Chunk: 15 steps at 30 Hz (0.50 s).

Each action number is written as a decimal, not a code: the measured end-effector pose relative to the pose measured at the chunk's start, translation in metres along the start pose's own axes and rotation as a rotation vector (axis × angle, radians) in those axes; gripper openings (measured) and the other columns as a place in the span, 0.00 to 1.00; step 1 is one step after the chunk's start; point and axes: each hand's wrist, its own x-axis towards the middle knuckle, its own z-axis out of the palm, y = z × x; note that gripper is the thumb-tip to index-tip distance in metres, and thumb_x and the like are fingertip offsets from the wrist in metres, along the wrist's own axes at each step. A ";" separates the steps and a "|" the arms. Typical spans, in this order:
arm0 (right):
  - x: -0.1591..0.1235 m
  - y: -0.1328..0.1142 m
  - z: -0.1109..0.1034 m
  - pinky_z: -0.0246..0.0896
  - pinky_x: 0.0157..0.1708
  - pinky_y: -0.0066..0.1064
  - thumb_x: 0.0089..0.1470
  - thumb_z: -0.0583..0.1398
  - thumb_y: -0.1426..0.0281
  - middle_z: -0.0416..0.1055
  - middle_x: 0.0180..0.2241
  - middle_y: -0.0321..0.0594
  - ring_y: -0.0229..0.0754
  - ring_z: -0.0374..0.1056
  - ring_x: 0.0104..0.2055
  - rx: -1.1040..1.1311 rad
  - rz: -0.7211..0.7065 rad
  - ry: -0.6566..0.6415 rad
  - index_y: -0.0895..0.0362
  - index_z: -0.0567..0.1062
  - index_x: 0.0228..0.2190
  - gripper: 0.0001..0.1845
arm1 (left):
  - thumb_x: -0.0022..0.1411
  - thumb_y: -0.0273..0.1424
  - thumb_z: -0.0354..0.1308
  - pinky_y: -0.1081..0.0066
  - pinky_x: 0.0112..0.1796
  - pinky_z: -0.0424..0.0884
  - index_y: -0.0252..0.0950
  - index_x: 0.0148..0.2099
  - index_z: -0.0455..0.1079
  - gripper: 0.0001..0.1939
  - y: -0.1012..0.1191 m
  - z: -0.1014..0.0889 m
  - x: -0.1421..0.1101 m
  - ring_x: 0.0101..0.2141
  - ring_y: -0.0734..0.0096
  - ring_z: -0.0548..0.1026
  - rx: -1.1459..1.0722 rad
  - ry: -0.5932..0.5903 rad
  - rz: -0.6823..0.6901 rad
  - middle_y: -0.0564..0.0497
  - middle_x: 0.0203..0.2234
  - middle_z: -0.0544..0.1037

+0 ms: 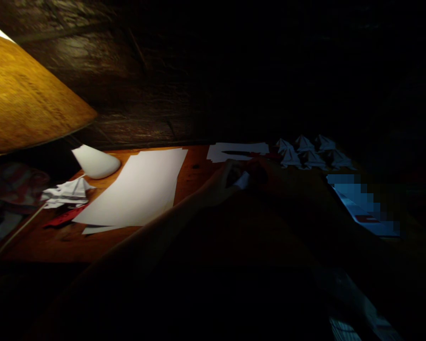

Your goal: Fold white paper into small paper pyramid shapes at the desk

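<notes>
Over the middle of the wooden table, my left hand (227,179) is closed on a small piece of folded white paper (243,181). My right hand (261,174) meets it from the other side, its fingers bent at the paper's edge; deep shadow hides much of this hand. Just behind the hands lies a knife (237,153) with a dark blade and a reddish handle, resting on a small stack of white paper (216,150). Several folded paper figures (309,158) stand in two rows to the right of the knife.
Large white sheets (142,189) cover the table's left part. Beside them are a white-based lamp (95,162) with a yellow shade (31,94), a crumpled striped paper piece (69,193) and a red object (66,216). A lit screen (358,208) lies at the right. A dark wall (145,104) rises behind.
</notes>
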 end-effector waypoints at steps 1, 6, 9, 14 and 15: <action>0.001 0.000 0.000 0.69 0.47 0.44 0.48 0.67 0.70 0.79 0.47 0.47 0.52 0.75 0.48 0.014 -0.010 -0.014 0.54 0.76 0.50 0.24 | 0.56 0.24 0.60 0.66 0.39 0.70 0.38 0.60 0.59 0.30 -0.001 0.001 0.000 0.37 0.68 0.71 -0.013 0.015 0.001 0.50 0.39 0.72; 0.004 -0.004 0.001 0.68 0.42 0.38 0.52 0.65 0.71 0.80 0.40 0.42 0.47 0.75 0.41 0.030 -0.035 -0.079 0.53 0.80 0.35 0.07 | 0.58 0.26 0.59 0.68 0.34 0.67 0.38 0.53 0.66 0.20 0.002 0.002 0.000 0.33 0.70 0.68 0.128 0.010 0.016 0.51 0.34 0.70; 0.004 -0.011 0.001 0.64 0.37 0.34 0.53 0.65 0.71 0.79 0.34 0.40 0.44 0.72 0.36 0.018 -0.078 -0.037 0.54 0.78 0.30 0.00 | 0.58 0.24 0.58 0.67 0.35 0.67 0.37 0.42 0.67 0.09 0.011 -0.002 0.001 0.35 0.68 0.70 0.205 -0.026 0.080 0.49 0.37 0.72; 0.001 -0.028 0.000 0.61 0.34 0.33 0.55 0.65 0.68 0.77 0.32 0.39 0.42 0.70 0.33 0.072 -0.049 -0.013 0.55 0.77 0.29 0.05 | 0.62 0.29 0.61 0.67 0.36 0.67 0.36 0.43 0.69 0.07 0.025 -0.008 0.003 0.35 0.68 0.72 0.209 0.053 0.183 0.50 0.36 0.73; 0.000 -0.032 -0.001 0.61 0.35 0.33 0.55 0.65 0.67 0.78 0.33 0.39 0.43 0.70 0.34 0.081 -0.047 -0.019 0.55 0.77 0.30 0.05 | 0.62 0.32 0.63 0.67 0.36 0.67 0.36 0.43 0.70 0.08 0.027 -0.009 0.003 0.36 0.68 0.72 0.203 0.082 0.193 0.50 0.36 0.73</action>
